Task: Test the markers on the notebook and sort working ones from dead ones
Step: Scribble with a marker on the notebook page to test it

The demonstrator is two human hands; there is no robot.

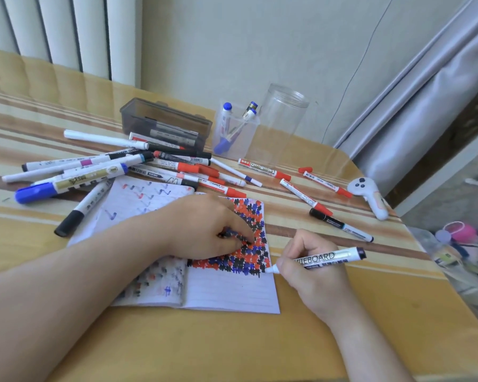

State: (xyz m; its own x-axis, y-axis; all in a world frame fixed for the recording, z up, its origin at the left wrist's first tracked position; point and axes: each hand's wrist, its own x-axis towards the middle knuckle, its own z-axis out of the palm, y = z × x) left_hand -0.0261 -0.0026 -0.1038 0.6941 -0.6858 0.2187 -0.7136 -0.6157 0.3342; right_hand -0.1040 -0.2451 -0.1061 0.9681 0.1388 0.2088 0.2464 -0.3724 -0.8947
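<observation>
An open lined notebook (226, 290) lies flat on the yellow striped tabletop (342, 326), its right-hand page densely covered in red, blue and black test marks and its left-hand page carrying sparser scribbles. The person's right hand (312, 274) grips a white whiteboard marker with a dark end (323, 259), fingers and thumb curled round the barrel near the nib. The nib touches the right edge of the right page, at the lower end of the marked area. The left hand (204, 227) rests on the notebook with its fingers bent down onto the marked page; whether it holds anything beneath the fingertips cannot be told.

Behind the notebook, a loose heap of assorted capped markers in white, red, blue and black (138, 166) lies across the table. To the right of the notebook, several red-capped markers (304, 195) and one black-capped marker (340, 224) lie apart from the heap. A detached red cap (305, 170) lies near them.

At the rear stand a smoky grey plastic box (163, 119) with markers inside, a square translucent pen cup (235, 133) holding blue-capped markers, and a tall clear cylindrical jar (282, 119). A white handheld controller (369, 198) lies near the table's right edge.
</observation>
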